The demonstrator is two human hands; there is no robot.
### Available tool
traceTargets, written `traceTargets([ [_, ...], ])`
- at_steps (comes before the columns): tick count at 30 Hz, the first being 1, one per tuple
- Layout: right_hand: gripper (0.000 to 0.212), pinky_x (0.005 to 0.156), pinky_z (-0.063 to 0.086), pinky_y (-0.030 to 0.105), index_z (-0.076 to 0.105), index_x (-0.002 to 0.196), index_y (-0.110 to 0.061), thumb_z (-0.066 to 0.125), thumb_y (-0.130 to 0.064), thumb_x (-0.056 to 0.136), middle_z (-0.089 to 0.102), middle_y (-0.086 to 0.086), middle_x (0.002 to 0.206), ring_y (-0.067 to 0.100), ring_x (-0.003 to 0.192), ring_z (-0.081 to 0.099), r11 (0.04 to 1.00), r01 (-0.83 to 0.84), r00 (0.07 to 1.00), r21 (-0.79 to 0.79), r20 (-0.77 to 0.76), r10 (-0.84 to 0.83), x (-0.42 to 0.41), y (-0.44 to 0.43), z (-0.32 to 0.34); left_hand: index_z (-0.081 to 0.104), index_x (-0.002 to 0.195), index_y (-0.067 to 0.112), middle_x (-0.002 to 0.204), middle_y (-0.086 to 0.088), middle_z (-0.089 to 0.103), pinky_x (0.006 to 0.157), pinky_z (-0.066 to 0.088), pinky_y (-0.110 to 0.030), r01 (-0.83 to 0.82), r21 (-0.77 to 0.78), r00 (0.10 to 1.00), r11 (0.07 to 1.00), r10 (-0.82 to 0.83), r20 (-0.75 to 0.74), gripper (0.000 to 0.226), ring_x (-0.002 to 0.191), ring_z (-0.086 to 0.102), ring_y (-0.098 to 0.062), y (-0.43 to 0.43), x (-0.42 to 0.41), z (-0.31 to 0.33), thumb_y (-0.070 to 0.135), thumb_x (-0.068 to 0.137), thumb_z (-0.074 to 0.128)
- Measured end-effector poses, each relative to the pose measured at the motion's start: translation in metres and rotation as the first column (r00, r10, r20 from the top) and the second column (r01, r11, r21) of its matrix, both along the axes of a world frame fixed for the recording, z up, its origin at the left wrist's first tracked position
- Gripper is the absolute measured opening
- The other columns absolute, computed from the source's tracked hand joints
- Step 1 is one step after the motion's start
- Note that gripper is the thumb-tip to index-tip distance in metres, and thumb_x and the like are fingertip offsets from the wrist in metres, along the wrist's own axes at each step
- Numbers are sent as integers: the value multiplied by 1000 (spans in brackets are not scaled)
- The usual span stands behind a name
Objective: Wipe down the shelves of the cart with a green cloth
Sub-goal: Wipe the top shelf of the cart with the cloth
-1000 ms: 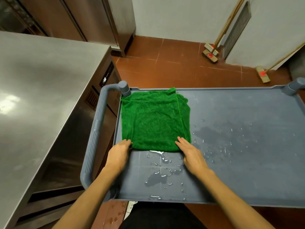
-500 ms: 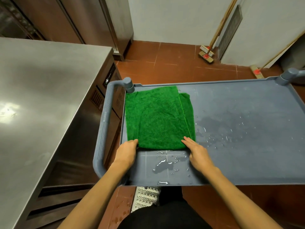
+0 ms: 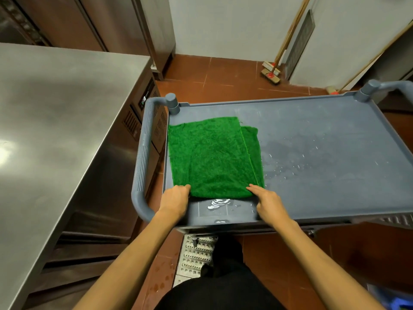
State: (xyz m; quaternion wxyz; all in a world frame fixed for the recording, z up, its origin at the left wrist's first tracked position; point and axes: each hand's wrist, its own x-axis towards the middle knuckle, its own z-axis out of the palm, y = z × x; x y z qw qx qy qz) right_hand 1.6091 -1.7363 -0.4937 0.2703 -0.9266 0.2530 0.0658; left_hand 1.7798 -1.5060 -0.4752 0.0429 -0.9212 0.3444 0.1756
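A folded green cloth (image 3: 212,157) lies flat on the left part of the grey cart's top shelf (image 3: 324,186). My left hand (image 3: 175,201) grips the cloth's near left corner with curled fingers. My right hand (image 3: 269,202) pinches the near right corner, its fingers reaching onto the edge. A small puddle (image 3: 218,203) shines on the shelf between my hands, just in front of the cloth. Water drops (image 3: 283,168) are scattered to the right of the cloth. The lower shelves are hidden under the top one.
The cart's ribbed left handle (image 3: 143,157) stands close to a steel counter (image 3: 55,130). A second handle post (image 3: 375,86) is at the far right corner. Brooms (image 3: 271,72) lean on the back wall. A floor drain grate (image 3: 197,253) lies under the cart's near edge.
Both hands have drawn the cloth toward me, off the far rim, leaving a wiped strip behind it. The puddle in front of the cloth has shrunk. My view has shifted back.
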Motion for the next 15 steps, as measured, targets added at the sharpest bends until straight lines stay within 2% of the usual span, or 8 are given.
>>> traceTargets([
  [6, 69, 110, 36, 32, 57, 136, -17, 42, 16, 77, 52, 6, 143, 27, 132, 49, 1000, 30, 999, 6, -26, -30, -19, 12, 6, 54, 113, 11, 106, -17, 67, 73, 47, -44, 21, -28, 1000, 999, -20, 23, 19, 97, 63, -42, 16, -18, 1, 15, 98, 45],
  [9, 67, 105, 41, 36, 58, 134, -19, 43, 15, 79, 56, 10, 140, 32, 126, 53, 999, 34, 998, 16, -47, -33, -28, 16, 9, 54, 111, 12, 103, -16, 68, 68, 44, -42, 44, -28, 999, 999, -43, 25, 16, 94, 63, -41, 24, -25, 3, 18, 98, 45],
  [15, 65, 99, 47, 41, 58, 135, -22, 42, 12, 81, 59, 13, 135, 34, 121, 55, 1000, 16, 996, 9, -90, -15, -42, 20, 21, 53, 103, 13, 95, -12, 69, 65, 37, -37, 66, -48, 997, 997, -65, 37, 11, 92, 63, -38, 37, -37, 9, 12, 94, 50],
])
